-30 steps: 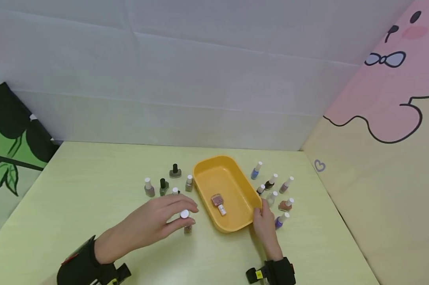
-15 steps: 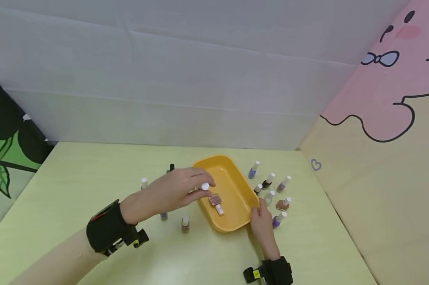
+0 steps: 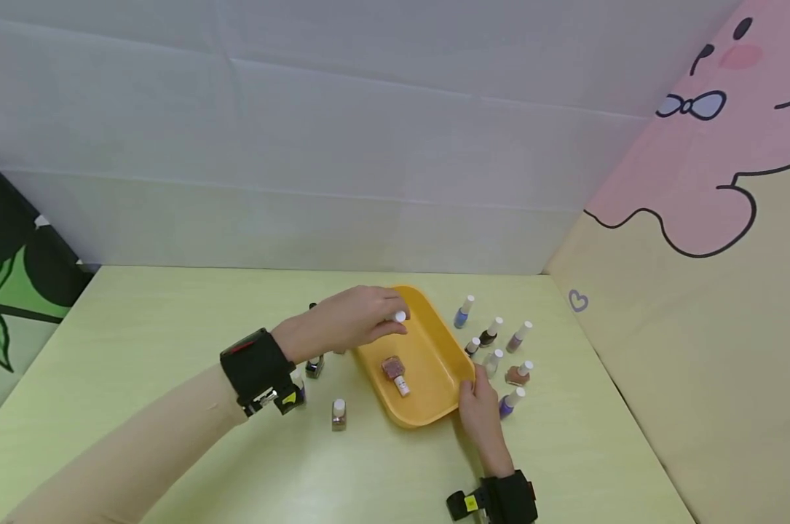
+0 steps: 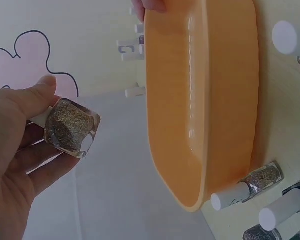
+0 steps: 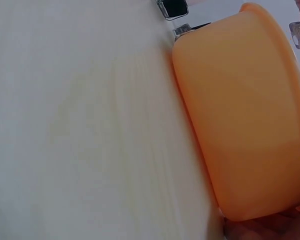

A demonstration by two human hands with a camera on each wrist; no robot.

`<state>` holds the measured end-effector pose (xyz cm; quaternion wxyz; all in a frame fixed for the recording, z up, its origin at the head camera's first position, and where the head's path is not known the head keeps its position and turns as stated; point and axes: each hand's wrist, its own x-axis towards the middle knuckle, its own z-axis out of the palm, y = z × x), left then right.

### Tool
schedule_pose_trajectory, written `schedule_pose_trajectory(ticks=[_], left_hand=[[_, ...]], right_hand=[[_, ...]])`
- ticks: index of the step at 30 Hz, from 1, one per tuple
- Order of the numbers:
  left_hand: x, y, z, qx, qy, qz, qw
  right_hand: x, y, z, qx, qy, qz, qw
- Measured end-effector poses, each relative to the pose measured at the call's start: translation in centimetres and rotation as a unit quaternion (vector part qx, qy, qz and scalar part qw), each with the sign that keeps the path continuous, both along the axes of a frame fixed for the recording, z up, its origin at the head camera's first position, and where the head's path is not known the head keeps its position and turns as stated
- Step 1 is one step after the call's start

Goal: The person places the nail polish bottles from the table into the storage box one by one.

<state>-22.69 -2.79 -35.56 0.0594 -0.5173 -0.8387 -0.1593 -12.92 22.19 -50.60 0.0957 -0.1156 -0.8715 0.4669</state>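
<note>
My left hand [image 3: 358,320] pinches a nail polish bottle [image 4: 70,127] by its white cap, above the far left part of a yellow tray [image 3: 430,364]. In the left wrist view this bottle is clear and squarish, with gold and dark glitter inside. My right hand [image 3: 483,422] grips the tray's near right corner; its fingers [image 5: 270,227] show against the tray's underside in the right wrist view. A pinkish nail polish bottle [image 3: 392,367] with a white cap lies on its side in the tray.
Several white-capped bottles stand right of the tray, among them a blue one [image 3: 461,317] and a purple one [image 3: 507,406]. More bottles are on the left, partly hidden by my left arm. One glitter bottle [image 3: 338,416] stands near the tray's left side. A pale wall [image 3: 303,218] rises behind.
My left hand has lifted the glitter bottle from the table left of the tray and carried it right and away, over the tray. My right hand stays on the tray's corner.
</note>
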Motion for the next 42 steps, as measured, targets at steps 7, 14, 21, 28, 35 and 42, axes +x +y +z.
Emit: schedule_pose_trajectory(ticks=[7, 14, 21, 28, 35, 42], left_hand=[[-2.0, 1.5, -1.7, -0.034, -0.004, -0.007, 0.9994], [-3.7, 3.2, -3.3, -0.091, 0.010, 0.007, 0.9958], [-4.7, 4.6, -5.2, -0.163, 0.020, 0.005, 0.9864], [-4.7, 4.8, -6.5, -0.205, 0.018, 0.010, 0.9786], [-3.9, 5.5, -7.4, -0.210, -0.001, 0.017, 0.9775], [-2.6, 5.8, -8.2, -0.232, 0.010, 0.019, 0.9724]], right_hand=[[0.1, -0.1, 0.0, 0.006, -0.005, 0.001, 1.0000], [0.1, -0.1, 0.1, 0.011, -0.001, 0.002, 0.9999], [0.1, 0.0, 0.0, 0.003, 0.000, 0.003, 1.0000], [0.1, 0.0, 0.1, 0.008, -0.003, 0.003, 1.0000], [0.6, 0.6, 0.2, 0.008, 0.000, 0.012, 0.9999], [1.0, 1.2, -0.1, 0.003, -0.003, 0.014, 0.9999]])
